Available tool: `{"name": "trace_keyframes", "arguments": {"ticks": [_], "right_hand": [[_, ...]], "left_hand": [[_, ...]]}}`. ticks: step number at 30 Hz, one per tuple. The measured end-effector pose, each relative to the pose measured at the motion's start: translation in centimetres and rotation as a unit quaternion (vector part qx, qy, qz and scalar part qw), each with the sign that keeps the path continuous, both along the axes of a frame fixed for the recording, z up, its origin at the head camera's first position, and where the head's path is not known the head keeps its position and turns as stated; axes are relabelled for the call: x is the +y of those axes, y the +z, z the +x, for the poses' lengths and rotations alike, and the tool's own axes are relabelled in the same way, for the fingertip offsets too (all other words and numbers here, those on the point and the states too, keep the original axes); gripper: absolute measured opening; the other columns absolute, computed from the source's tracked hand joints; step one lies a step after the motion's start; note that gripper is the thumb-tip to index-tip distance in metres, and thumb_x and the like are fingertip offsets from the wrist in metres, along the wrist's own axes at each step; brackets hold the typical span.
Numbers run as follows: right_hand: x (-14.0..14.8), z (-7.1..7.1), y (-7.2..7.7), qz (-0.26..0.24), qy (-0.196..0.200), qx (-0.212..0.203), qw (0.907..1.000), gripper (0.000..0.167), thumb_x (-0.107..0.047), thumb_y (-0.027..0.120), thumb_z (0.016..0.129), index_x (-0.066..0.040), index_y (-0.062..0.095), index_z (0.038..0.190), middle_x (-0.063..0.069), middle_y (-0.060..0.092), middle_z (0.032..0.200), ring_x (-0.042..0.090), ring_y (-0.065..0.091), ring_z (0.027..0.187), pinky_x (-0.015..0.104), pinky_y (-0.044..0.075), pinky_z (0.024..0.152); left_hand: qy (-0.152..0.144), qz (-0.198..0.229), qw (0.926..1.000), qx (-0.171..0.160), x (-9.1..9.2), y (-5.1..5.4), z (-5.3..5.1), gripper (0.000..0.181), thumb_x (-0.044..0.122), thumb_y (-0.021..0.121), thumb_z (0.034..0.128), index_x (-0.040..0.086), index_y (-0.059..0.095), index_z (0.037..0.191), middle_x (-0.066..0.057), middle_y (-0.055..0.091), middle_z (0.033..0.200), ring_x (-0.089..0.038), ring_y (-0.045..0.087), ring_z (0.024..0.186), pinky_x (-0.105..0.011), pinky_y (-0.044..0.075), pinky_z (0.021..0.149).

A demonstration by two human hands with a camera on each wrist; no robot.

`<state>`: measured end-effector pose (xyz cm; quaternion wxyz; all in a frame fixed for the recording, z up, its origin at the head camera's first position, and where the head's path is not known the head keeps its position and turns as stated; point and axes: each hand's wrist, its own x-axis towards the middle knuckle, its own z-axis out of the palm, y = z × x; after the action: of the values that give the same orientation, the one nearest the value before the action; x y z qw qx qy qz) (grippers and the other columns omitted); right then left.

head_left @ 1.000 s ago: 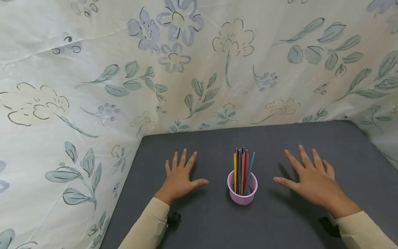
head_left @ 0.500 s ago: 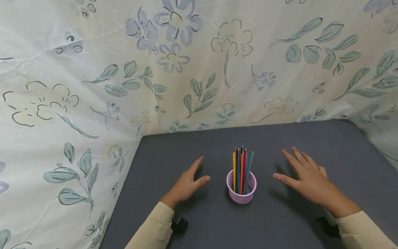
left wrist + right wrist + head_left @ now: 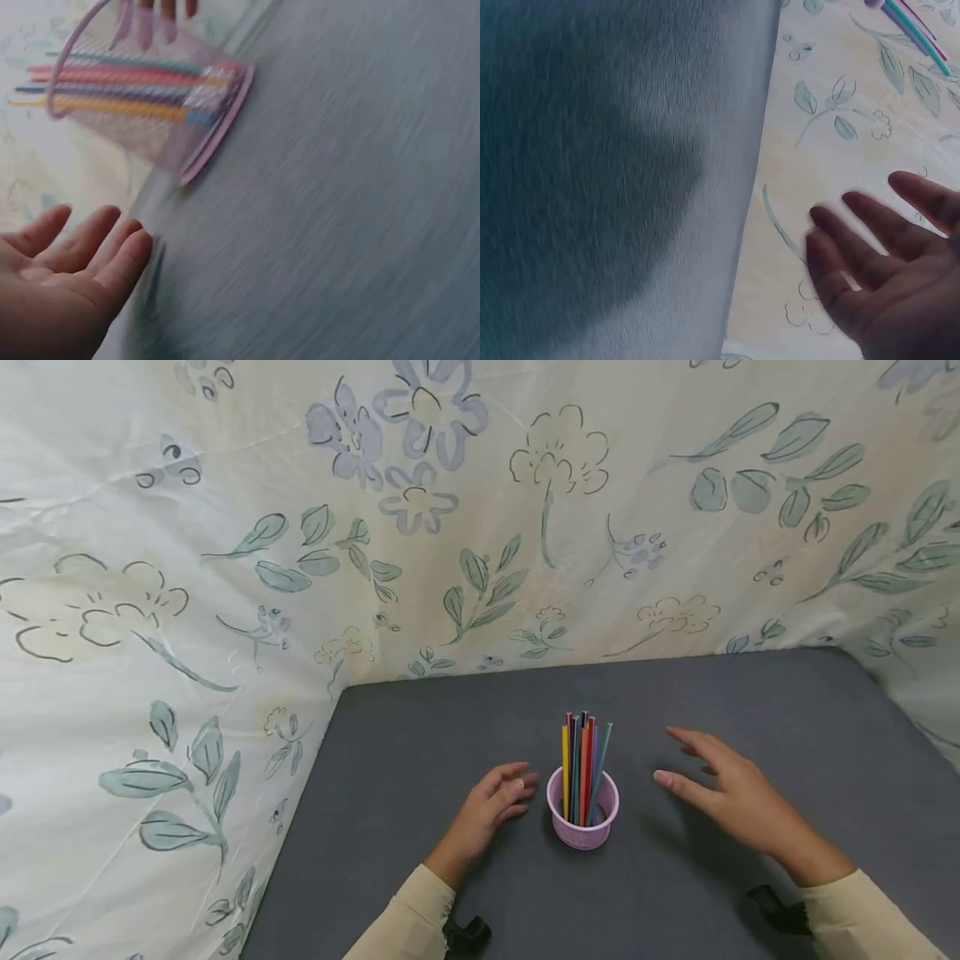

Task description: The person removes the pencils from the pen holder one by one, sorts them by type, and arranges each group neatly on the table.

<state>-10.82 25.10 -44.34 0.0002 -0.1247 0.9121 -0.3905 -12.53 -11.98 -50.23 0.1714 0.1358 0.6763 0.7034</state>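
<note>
A pink mesh cup [image 3: 582, 837] stands upright on the dark table, with several coloured pencils [image 3: 585, 768] leaning in it. Just left of the cup is my left hand [image 3: 487, 810], fingers loosely bent and holding nothing, a small gap between fingertips and rim. My right hand [image 3: 738, 793] hovers to the right of the cup, farther off, thumb and fingers apart and nothing held. In the left wrist view the cup [image 3: 161, 135] appears tilted by the camera, above my relaxed left fingers. The right wrist view has my right hand [image 3: 900, 277] with fingers spread, and pencil ends [image 3: 919, 34] at the top corner.
The dark grey table [image 3: 420, 727] extends around the cup. Behind it and along its left side hangs a pale curtain [image 3: 465, 493] with flowers and leaves. A black strap piece [image 3: 467, 935] shows at my left wrist, another [image 3: 780, 912] at my right.
My left hand has moved right, closer to the cup, its spread fingers now bent. My right hand has turned, its fingers drawn together and shifted slightly left. The cup stays in place.
</note>
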Motion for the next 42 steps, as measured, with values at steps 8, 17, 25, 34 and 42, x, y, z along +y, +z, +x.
{"name": "trace_keyframes", "arguments": {"ticks": [8, 17, 25, 34, 42], "right_hand": [[-1.1, 0.6, -0.6, -0.074, -0.037, 0.040, 0.9957, 0.035, -0.026, 0.074, 0.107, -0.008, 0.071, 0.137, 0.007, 0.076, 0.124, 0.009, 0.070, 0.101, 0.023, 0.055, 0.080], [-3.1, 0.4, -0.6, -0.162, -0.024, -0.015, 0.9864, 0.033, -0.023, 0.072, 0.108, -0.006, 0.071, 0.137, 0.010, 0.075, 0.125, 0.017, 0.072, 0.104, 0.027, 0.057, 0.081], [-5.2, 0.1, -0.4, -0.213, -0.058, -0.014, 0.9752, 0.031, -0.022, 0.074, 0.107, -0.003, 0.072, 0.131, 0.012, 0.074, 0.120, 0.017, 0.071, 0.101, 0.028, 0.058, 0.082], [-7.1, -0.3, -0.5, -0.258, -0.079, -0.015, 0.9629, 0.033, -0.023, 0.076, 0.106, 0.001, 0.070, 0.128, 0.014, 0.070, 0.120, 0.020, 0.068, 0.103, 0.026, 0.058, 0.084], [-8.2, -0.7, -0.6, -0.282, -0.090, -0.018, 0.9551, 0.034, -0.020, 0.075, 0.106, 0.004, 0.067, 0.129, 0.017, 0.068, 0.119, 0.022, 0.067, 0.102, 0.024, 0.058, 0.086]], "left_hand": [[0.052, 0.094, 0.9939, -0.028, 3.1, -1.5, 1.7, 0.050, 0.024, 0.054, 0.1112, -0.012, 0.055, 0.146, -0.020, 0.059, 0.146, -0.031, 0.056, 0.136, -0.048, 0.039, 0.119], [0.101, 0.117, 0.9879, 0.012, 5.2, -2.5, 2.2, 0.044, 0.015, 0.053, 0.1058, -0.013, 0.058, 0.139, -0.023, 0.064, 0.137, -0.029, 0.058, 0.128, -0.033, 0.044, 0.111], [0.117, 0.110, 0.9869, 0.020, 5.7, -2.7, 2.1, 0.041, 0.013, 0.055, 0.1045, -0.013, 0.062, 0.135, -0.025, 0.067, 0.132, -0.031, 0.060, 0.124, -0.032, 0.044, 0.109], [0.135, 0.100, 0.9857, 0.014, 6.0, -2.8, 2.2, 0.037, 0.015, 0.062, 0.1052, -0.010, 0.064, 0.132, -0.020, 0.068, 0.129, -0.028, 0.062, 0.120, -0.031, 0.047, 0.106], [0.145, 0.101, 0.9840, 0.018, 6.0, -2.9, 2.4, 0.034, 0.013, 0.064, 0.1052, -0.009, 0.066, 0.131, -0.019, 0.068, 0.128, -0.028, 0.062, 0.119, -0.031, 0.048, 0.105]]}}
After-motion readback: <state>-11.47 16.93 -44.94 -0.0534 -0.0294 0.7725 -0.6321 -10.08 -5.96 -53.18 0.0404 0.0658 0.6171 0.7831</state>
